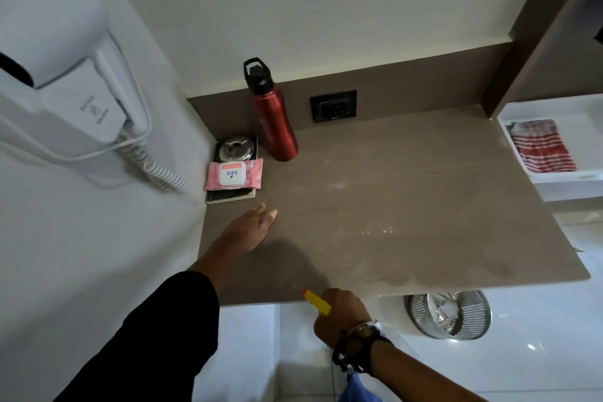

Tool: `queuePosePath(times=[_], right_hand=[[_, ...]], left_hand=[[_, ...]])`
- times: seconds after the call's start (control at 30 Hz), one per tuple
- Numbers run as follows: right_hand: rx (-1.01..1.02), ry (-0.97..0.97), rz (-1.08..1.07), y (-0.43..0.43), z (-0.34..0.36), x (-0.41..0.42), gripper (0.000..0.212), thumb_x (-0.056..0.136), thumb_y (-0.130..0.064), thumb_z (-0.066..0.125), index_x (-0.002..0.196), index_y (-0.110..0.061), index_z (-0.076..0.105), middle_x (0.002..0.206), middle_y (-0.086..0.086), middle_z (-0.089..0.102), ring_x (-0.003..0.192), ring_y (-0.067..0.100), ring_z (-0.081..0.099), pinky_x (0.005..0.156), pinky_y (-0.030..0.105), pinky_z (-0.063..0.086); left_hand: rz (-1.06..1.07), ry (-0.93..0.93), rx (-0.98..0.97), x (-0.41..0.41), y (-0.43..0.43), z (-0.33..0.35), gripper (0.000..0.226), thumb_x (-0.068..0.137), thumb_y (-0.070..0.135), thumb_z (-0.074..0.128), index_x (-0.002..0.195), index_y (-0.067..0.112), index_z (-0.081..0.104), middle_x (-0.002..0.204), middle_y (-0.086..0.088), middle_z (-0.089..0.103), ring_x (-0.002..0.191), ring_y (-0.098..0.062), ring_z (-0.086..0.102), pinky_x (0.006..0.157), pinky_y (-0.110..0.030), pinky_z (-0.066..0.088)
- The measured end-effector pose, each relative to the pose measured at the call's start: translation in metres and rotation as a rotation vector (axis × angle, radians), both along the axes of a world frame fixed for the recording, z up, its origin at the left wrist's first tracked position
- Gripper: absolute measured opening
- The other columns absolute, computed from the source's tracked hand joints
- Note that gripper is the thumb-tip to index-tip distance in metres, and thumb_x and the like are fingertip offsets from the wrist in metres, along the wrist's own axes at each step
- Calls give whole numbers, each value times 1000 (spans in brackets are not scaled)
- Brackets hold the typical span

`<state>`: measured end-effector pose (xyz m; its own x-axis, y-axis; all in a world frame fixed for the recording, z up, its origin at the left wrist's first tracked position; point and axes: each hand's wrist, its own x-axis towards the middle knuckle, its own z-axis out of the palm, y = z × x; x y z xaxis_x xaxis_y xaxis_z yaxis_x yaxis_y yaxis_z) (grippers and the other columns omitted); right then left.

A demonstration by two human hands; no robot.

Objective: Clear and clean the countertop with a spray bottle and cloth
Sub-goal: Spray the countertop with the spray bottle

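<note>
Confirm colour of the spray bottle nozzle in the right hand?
Yellow, with an orange tip, on the spray bottle nozzle gripped by the right hand. Head view only.

Red bottle [273, 121], wipes pack [233, 174], hairdryer [55, 52]

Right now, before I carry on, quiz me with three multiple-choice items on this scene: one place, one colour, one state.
1. Where is the pink wet-wipes pack?
A. on the black notebook
B. in the white tray
C. on the floor

2. What colour is the spray nozzle in the right hand?
A. green
B. yellow
C. white

3. The left hand is:
A. gripping the tall red metal bottle
B. open, empty
C. holding a cloth

Answers: 1 A, it lies atop the notebook; 2 B, yellow tip protrudes; 3 B, fingers spread over the brown countertop.
</note>
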<state>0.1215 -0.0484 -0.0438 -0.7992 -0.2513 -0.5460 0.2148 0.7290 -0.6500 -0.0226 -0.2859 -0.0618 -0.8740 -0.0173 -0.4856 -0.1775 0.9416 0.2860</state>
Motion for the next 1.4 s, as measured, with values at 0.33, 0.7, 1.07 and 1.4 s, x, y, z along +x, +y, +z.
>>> queuePosePath(times=[0.33, 0.7, 1.07, 1.4], right_hand=[[-43, 197, -472, 78, 30, -36, 17, 61, -29, 62, 63, -13, 59, 59, 1, 58, 55, 23, 53, 48, 27, 37], [23, 171, -587, 118, 33, -83, 19, 83, -24, 64, 72, -8, 60, 67, 7, 59, 67, 31, 53, 62, 30, 40], [15, 404, -739, 237, 73, -105, 26, 74, 0, 62, 56, -16, 53, 54, -3, 54, 52, 13, 51, 51, 25, 35], [-248, 730, -812, 391, 106, -162, 28, 76, 1, 63, 97, -16, 69, 88, 1, 71, 77, 2, 65, 65, 6, 48]], left_hand=[[-54, 128, -37, -3, 29, -14, 48, 103, 46, 30, 138, 22, 52, 158, -15, 31, 147, -27, 29, 118, -39, 23], [-42, 128, -36, -21, 61, -8, 47, 102, 47, 29, 131, 21, 57, 153, -19, 39, 145, -28, 33, 118, -41, 28], [-146, 171, 39, -76, 148, -25, 54, 100, 50, 37, 141, 19, 50, 156, -7, 37, 146, -21, 32, 121, -38, 23], [-333, 203, 86, -105, 286, -6, 77, 94, 66, 15, 145, 15, 44, 158, -11, 33, 148, -27, 27, 121, -40, 21]])
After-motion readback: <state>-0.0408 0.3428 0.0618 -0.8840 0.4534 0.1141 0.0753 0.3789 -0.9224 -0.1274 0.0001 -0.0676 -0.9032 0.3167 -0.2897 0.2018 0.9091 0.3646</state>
